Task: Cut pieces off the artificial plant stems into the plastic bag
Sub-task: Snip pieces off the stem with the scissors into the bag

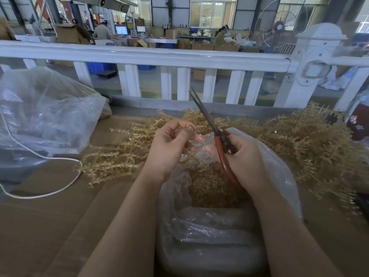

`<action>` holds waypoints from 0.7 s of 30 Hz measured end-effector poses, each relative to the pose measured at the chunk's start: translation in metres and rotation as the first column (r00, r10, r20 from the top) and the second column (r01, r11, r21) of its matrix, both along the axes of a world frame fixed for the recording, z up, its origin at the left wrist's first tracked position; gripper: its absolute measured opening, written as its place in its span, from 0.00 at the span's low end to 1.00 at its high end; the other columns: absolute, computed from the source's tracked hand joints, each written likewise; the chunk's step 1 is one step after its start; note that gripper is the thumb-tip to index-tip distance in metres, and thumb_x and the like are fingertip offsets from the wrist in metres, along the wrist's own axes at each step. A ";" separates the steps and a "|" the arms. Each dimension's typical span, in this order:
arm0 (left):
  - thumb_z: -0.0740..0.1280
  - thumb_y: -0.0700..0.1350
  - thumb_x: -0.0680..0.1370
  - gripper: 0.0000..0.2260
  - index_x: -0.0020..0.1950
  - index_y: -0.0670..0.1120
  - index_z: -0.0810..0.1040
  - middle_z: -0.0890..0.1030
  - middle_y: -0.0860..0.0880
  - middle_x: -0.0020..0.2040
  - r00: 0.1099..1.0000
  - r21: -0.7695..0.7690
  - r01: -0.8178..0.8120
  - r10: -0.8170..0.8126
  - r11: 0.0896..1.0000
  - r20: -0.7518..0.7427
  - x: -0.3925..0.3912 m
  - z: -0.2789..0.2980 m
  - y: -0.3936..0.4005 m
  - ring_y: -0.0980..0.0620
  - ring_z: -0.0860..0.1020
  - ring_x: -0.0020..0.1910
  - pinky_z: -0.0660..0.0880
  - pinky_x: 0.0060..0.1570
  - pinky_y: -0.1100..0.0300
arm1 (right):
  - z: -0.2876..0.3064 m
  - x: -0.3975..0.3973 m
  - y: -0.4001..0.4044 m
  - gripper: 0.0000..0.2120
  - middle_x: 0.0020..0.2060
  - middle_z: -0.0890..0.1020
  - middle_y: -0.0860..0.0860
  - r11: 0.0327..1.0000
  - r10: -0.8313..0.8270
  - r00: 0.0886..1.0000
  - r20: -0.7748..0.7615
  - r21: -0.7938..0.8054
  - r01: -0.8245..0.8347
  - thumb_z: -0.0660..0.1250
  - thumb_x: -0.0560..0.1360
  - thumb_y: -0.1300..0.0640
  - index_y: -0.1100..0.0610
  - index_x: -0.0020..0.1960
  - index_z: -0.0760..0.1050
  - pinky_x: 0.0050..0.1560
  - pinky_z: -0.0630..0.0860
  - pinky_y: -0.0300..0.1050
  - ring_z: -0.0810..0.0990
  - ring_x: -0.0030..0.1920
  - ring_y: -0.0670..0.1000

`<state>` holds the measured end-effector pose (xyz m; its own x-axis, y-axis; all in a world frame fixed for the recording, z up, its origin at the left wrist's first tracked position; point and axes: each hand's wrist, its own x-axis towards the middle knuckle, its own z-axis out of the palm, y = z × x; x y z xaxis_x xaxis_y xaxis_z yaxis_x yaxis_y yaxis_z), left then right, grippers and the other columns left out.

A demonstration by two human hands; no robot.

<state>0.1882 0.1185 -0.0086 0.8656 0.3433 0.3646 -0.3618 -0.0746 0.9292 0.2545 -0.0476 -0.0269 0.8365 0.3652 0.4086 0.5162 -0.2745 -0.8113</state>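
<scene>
My right hand [242,156] grips red-handled scissors [214,132], their dark blades nearly together and pointing up and away. My left hand [170,145] pinches a thin tan plastic stem [188,157] just left of the scissors, above the mouth of a clear plastic bag [279,168]. Small tan cut pieces [209,186] fill the bag's bottom. Piles of tan artificial plant stems lie on the cardboard-covered table, one pile [117,156] to the left and a bigger pile [303,140] to the right.
A large crumpled clear bag [46,120] sits at the left with a white cord [50,191] looping across the cardboard. A white railing [159,56] runs behind the table. People work at benches beyond it.
</scene>
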 end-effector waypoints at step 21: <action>0.78 0.39 0.63 0.22 0.54 0.43 0.77 0.85 0.46 0.39 0.885 -0.248 0.312 -0.376 0.917 -0.275 -0.002 -0.001 0.000 0.53 0.82 0.34 0.80 0.37 0.61 | 0.011 -0.001 -0.009 0.13 0.23 0.75 0.44 0.869 0.241 0.930 -0.276 0.488 -0.080 0.66 0.81 0.57 0.70 0.52 0.76 0.23 0.58 0.37 0.60 0.21 0.45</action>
